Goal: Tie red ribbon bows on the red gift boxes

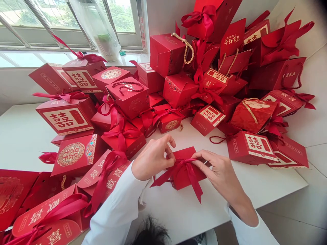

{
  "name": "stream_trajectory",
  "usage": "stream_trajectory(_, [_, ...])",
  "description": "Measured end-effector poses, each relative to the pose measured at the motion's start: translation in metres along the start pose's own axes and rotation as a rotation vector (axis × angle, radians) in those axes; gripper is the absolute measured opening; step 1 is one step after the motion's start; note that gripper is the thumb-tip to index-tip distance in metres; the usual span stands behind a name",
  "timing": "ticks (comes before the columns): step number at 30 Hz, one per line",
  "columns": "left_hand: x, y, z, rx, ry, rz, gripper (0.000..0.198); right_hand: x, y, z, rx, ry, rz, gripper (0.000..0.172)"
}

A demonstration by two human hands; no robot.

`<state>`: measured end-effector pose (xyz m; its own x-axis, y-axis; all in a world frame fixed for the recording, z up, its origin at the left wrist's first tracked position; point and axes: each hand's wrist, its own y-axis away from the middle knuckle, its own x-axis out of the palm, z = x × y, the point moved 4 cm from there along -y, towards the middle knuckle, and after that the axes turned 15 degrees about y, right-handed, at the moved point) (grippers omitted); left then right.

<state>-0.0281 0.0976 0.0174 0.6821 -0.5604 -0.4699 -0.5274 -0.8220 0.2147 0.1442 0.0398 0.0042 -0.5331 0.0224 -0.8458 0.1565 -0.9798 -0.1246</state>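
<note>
A small red gift box (pixel 184 177) rests on the white table (pixel 194 211) in front of me, with a red ribbon (pixel 190 172) tied across its top. My left hand (pixel 153 158) pinches the ribbon's left loop above the box. My right hand (pixel 219 172) pinches the ribbon from the right, fingers closed on it. Ribbon tails hang down over the box's front and left side. Both arms wear white sleeves.
A large heap of red gift boxes (pixel 212 78) with ribbons and gold cord handles covers the table's back and right. More red boxes (pixel 68 117) and flat red bags (pixel 48 211) lie at the left. A window (pixel 63 20) and plastic bag (pixel 99 30) stand behind.
</note>
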Motion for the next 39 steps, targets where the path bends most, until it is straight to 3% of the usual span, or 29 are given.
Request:
stream_trajectory(10, [-0.007,0.005,-0.001,-0.026,-0.058,0.078,0.021,-0.003,-0.002,-0.003,0.029,0.004,0.066,0.015])
stream_trajectory(20, [-0.007,0.003,-0.003,0.003,-0.052,0.052,0.013,-0.005,0.002,-0.005,0.016,0.045,-0.004,0.013])
stream_trajectory(24, [-0.006,0.003,-0.001,0.028,-0.020,0.067,0.015,-0.007,0.006,0.005,-0.164,0.144,-0.091,0.027])
stream_trajectory(27, [-0.005,0.004,0.000,0.041,-0.023,0.082,0.016,-0.003,0.004,0.020,-0.292,0.193,-0.084,0.026])
stream_trajectory(30, [-0.006,0.005,-0.001,0.066,-0.043,0.056,0.016,0.005,-0.001,0.033,-0.314,0.221,-0.060,0.019])
stream_trajectory(34, [-0.007,0.005,-0.001,0.066,-0.047,0.054,0.018,0.012,-0.006,0.036,-0.224,0.131,-0.117,0.013])
stream_trajectory(39, [-0.006,0.004,-0.003,0.066,-0.065,0.093,0.022,0.013,-0.012,0.008,0.154,-0.285,-0.107,0.011])
